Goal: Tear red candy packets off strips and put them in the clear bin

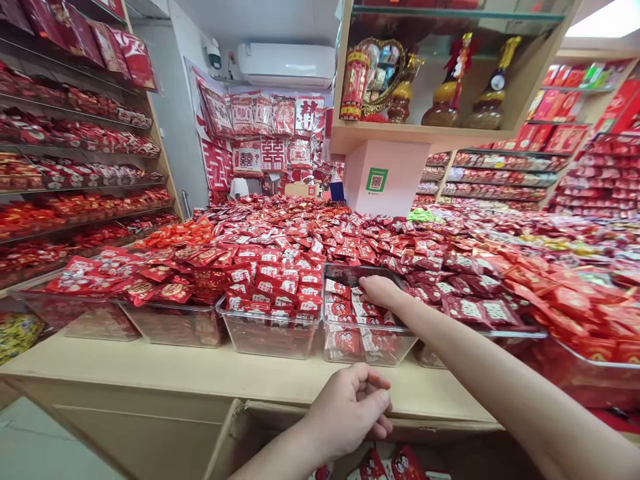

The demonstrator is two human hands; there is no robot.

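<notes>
My right hand (pixel 381 292) reaches into a clear plastic bin (pixel 373 350) on the counter. Its fingers are closed at the top of a small red-and-white packet (pixel 364 309), and their tips are partly hidden. Similar packets stand in two rows in this bin, with bare dark space behind them. Nearer to me, my left hand (pixel 350 403) hovers above an open cardboard box (pixel 265 417), fingers loosely curled, thumb apart, holding nothing that shows. An orange mark is on one finger. Red packets (pixel 373 465) lie inside the box, partly cut off by the frame's lower edge.
More clear bins (pixel 270 337) heaped with red packets line the counter (pixel 175 363) on both sides. A wooden cabinet (pixel 425 137) with a glass shelf overhangs at upper right, on a white pillar (pixel 390 183). Stocked shelves (pixel 75 143) stand at left.
</notes>
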